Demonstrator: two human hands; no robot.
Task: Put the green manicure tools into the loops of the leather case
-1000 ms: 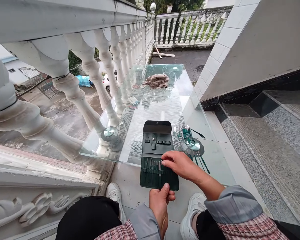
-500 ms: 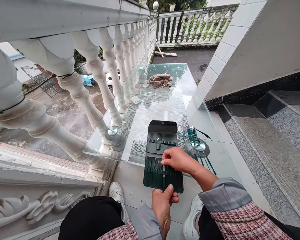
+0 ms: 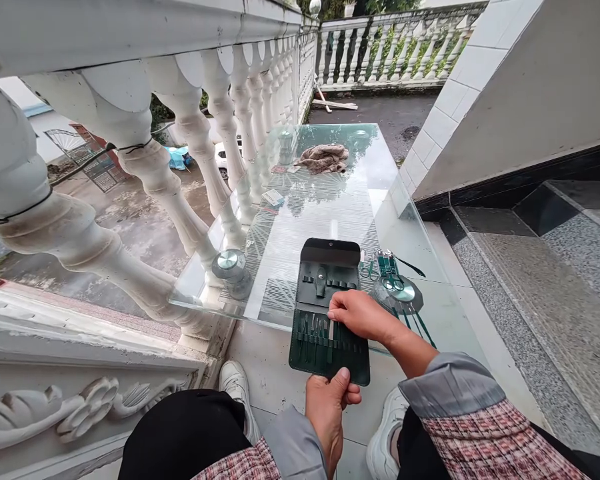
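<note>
A dark green manicure case (image 3: 306, 357) lies unfolded at the near edge of the glass table, several slim metal tools in its loops. My left hand (image 3: 327, 400) grips its near edge, thumb on top. Over the lower panel, my right hand (image 3: 363, 315) is closed in a pinch at the top of a flat silver nail file (image 3: 331, 337), whose lower part sits in a loop. The upper panel has a small snap strap (image 3: 321, 283) and bare loops. To the right lie green-handled scissors (image 3: 394, 283), nail clippers (image 3: 387, 263) and several thin tools (image 3: 417, 321).
The glass table (image 3: 275, 267) rests on round-topped supports (image 3: 230, 261). A brown cloth (image 3: 324, 159) and a small packet (image 3: 273, 197) lie farther back. A white balustrade (image 3: 155, 180) runs along the left. Stone steps (image 3: 520, 267) rise on the right.
My right fingers have shifted slightly up along the nail file, so more of it shows below them. My left hand keeps its grip on the case. The view has moved slightly.
</note>
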